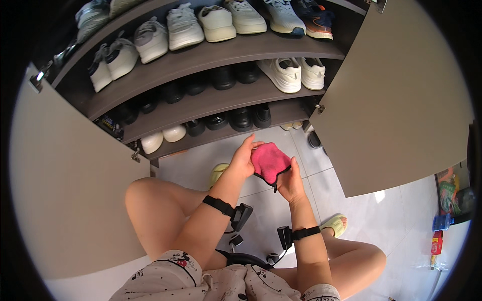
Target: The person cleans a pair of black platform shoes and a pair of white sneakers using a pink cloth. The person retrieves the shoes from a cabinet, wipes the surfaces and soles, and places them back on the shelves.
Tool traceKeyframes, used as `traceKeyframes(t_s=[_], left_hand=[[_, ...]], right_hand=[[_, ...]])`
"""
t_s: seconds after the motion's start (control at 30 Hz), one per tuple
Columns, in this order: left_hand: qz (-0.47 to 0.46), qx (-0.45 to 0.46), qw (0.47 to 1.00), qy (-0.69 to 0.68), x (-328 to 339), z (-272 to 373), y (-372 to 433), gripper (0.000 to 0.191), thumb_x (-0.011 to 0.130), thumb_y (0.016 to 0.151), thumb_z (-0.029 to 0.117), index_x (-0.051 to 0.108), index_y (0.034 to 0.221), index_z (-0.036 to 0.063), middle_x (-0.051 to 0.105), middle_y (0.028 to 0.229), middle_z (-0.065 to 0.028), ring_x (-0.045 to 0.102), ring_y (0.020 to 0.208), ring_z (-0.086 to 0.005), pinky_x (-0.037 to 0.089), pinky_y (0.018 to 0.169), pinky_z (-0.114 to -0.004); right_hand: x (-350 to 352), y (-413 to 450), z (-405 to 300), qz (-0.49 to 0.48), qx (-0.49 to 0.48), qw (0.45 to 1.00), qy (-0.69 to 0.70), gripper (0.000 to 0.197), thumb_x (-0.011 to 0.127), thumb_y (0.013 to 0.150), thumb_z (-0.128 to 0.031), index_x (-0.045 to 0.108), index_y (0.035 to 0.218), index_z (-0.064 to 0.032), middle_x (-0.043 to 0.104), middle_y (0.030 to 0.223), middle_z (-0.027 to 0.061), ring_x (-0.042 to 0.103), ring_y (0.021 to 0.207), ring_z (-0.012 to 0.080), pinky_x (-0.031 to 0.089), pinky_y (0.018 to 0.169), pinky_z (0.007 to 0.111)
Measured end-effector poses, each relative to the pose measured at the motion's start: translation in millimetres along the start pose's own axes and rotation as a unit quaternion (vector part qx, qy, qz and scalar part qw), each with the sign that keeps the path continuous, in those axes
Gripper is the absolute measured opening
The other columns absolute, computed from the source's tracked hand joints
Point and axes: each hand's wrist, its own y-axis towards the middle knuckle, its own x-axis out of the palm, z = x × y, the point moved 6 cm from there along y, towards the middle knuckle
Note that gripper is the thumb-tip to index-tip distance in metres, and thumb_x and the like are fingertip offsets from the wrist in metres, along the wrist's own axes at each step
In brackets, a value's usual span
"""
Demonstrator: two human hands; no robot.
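Observation:
A pink cloth [270,161] with black edging and a small black loop is held up between my two hands, above the tiled floor. My left hand [244,156] grips its left side, thumb and fingers at the cloth's edge. On the opposite side, my right hand [292,180] has the lower right edge, with the palm partly behind the cloth. A greyish smudge shows on the pink face. Just beyond the hands stands an opened shoe cabinet, its bottom shelf [211,137] bearing black shoes [241,119] and a pair of white shoes [174,133].
Cabinet doors stand open at left [75,180] and right [399,98]. White sneakers [184,28] line the upper shelf [226,47]; another white pair [288,75] sits below. A yellow-green slipper [334,225] is on my foot. A blue bottle [442,222] lies far right.

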Motion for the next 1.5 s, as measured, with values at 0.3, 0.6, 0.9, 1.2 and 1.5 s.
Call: traceKeyframes(t_s=[0.3, 0.6, 0.9, 1.2, 1.5], left_hand=[[0.028, 0.037, 0.947, 0.318, -1.3, 86.2, -115.0, 0.033, 0.053, 0.086, 0.034, 0.057, 0.104, 0.0067, 0.06, 0.099, -0.0089, 0.058, 0.093, -0.0217, 0.048, 0.081, -0.041], [0.149, 0.218, 0.696, 0.667, 57.2, 245.3, -332.3, 0.031, 0.054, 0.085, 0.033, 0.058, 0.105, 0.0093, 0.059, 0.089, -0.0041, 0.058, 0.082, -0.0132, 0.047, 0.072, -0.03], [0.16, 0.147, 0.72, 0.659, -66.9, 242.3, -263.6, 0.025, 0.055, 0.086, 0.029, 0.061, 0.1, 0.0089, 0.06, 0.077, -0.0019, 0.059, 0.064, -0.0094, 0.047, 0.051, -0.023], [0.223, 0.144, 0.63, 0.73, -244.8, 199.0, -86.3, 0.041, 0.065, 0.077, 0.033, 0.059, 0.097, -0.0017, 0.062, 0.093, -0.0175, 0.058, 0.09, -0.0336, 0.046, 0.079, -0.036], [0.43, 0.458, 0.245, 0.739, -272.4, 282.1, -14.6, 0.029, 0.064, 0.076, 0.02, 0.062, 0.1, 0.0035, 0.061, 0.103, -0.0142, 0.057, 0.094, -0.0321, 0.046, 0.084, -0.038]], right_hand=[[31.8, -15.8, 13.7, 0.063, 0.038, 0.997, -0.008, 0.035, 0.052, 0.082, -0.016, 0.05, 0.114, -0.0019, 0.061, 0.106, 0.01, 0.059, 0.096, 0.0246, 0.047, 0.089, 0.038], [111.8, -29.4, 51.8, -0.028, 0.076, 0.994, 0.068, 0.036, 0.053, 0.078, -0.022, 0.051, 0.111, -0.0056, 0.058, 0.109, 0.0088, 0.055, 0.103, 0.0273, 0.044, 0.092, 0.044], [83.3, -12.6, 92.3, -0.007, 0.123, 0.992, 0.011, 0.04, 0.052, 0.077, -0.016, 0.049, 0.115, -0.004, 0.057, 0.113, 0.0109, 0.055, 0.104, 0.0287, 0.043, 0.093, 0.044], [-17.0, 55.7, 129.7, 0.107, 0.229, 0.962, -0.108, 0.033, 0.049, 0.076, -0.011, 0.052, 0.107, -0.0002, 0.06, 0.103, 0.0106, 0.058, 0.093, 0.0251, 0.048, 0.085, 0.037], [-20.1, 78.4, 173.3, 0.126, 0.317, 0.932, -0.125, 0.024, 0.05, 0.073, -0.011, 0.056, 0.093, 0.0, 0.061, 0.087, 0.0091, 0.059, 0.08, 0.0225, 0.05, 0.076, 0.034]])
